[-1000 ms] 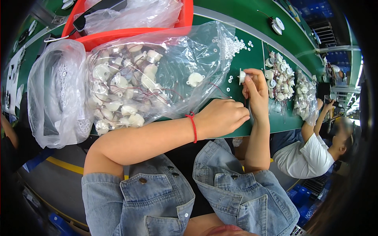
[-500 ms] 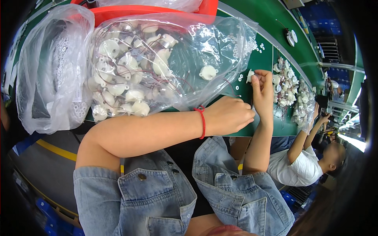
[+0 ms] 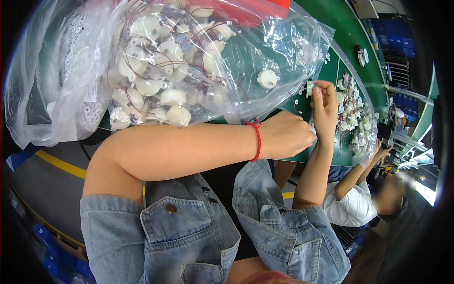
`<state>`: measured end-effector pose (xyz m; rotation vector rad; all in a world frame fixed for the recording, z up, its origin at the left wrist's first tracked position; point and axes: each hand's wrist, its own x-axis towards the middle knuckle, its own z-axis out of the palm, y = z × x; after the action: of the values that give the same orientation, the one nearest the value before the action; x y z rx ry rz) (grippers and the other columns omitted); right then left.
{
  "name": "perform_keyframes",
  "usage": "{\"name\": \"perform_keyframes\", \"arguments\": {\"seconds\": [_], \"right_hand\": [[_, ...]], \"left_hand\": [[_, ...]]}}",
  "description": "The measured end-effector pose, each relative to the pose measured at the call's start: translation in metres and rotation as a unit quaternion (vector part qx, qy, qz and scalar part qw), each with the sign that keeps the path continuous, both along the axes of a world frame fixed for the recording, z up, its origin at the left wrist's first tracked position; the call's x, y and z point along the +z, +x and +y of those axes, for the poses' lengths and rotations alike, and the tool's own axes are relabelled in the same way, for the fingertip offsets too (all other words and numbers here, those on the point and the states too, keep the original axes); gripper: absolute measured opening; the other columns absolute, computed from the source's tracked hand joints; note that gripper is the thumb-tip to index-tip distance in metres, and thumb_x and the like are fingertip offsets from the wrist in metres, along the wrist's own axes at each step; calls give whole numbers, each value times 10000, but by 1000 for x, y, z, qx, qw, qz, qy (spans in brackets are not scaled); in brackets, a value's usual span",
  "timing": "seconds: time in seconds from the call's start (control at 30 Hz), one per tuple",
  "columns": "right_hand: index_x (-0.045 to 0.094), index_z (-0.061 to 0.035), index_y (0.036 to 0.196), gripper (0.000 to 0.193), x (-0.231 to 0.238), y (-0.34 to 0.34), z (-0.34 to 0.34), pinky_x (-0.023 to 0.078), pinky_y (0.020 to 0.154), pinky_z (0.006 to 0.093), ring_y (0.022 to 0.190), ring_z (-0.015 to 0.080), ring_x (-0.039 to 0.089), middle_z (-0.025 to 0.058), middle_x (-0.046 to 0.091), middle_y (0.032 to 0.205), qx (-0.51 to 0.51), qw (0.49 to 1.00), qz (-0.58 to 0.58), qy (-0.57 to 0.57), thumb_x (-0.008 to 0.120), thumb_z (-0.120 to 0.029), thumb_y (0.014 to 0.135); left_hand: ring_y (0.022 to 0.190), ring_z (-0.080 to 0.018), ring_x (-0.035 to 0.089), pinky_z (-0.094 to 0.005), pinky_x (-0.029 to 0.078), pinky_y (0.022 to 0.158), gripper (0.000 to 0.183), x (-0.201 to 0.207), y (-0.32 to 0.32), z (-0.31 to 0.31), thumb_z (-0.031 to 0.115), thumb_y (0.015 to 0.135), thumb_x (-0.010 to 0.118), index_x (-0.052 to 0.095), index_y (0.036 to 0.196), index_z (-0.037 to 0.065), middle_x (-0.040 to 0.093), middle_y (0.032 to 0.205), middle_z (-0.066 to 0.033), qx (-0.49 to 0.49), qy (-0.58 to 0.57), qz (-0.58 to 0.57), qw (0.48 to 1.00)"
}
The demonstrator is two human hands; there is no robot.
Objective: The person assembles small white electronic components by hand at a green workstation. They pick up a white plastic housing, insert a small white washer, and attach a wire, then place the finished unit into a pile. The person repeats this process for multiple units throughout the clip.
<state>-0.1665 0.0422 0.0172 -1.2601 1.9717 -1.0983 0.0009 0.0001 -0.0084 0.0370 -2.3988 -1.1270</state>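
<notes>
White plastic, seemingly around a metallic body, makes up the small round part (image 3: 309, 88) at the fingertips of the right grip (image 3: 325, 111). Thumb and forefinger pinch it, the gap between them no wider than the part itself. Just below and left of that grip, the left grip (image 3: 286, 135) is curled with its knuckles up; its fingertips are hidden, so I cannot tell whether it holds anything.

The part looks light and stiff, its smooth shell perhaps a little slippery. The rim seems the best place to take hold; thin leads, like the dark red ones on similar parts in the clear bag (image 3: 279, 45) left of the right grip, would probably be the fragile spot. Small white washers (image 3: 296, 102) lie on the green worktop (image 3: 327, 73) just left of that grip, and a heap of white parts (image 3: 350, 102) sits to its right.
</notes>
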Motion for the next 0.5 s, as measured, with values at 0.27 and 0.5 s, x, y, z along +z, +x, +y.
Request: {"name": "perform_keyframes", "arguments": {"seconds": [0.27, 0.5], "right_hand": [[560, 26, 1081, 166, 2, 3, -3, 446, 747, 208, 829, 77, 561, 43, 608, 916, 21, 999, 30, -2, 576, -121, 1003], [555, 5, 1075, 166, 3, 6, -6, 418, 708, 204, 798, 63, 526, 23, 590, 904, 28, 998, 47, -2, 580, -143, 1003]], "left_hand": [[734, -296, 686, -415, 539, 649, 201, 0, -1, 0, 184, 881, 602, 625, 740, 43, 644, 719, -114, 6, -16, -2, 1000], [740, -304, 688, -419, 538, 660, 199, -1, -1, 1, 172, 876, 599, 630, 732, 38, 650, 715, -126, 5, -4, 4, 1000]]}}
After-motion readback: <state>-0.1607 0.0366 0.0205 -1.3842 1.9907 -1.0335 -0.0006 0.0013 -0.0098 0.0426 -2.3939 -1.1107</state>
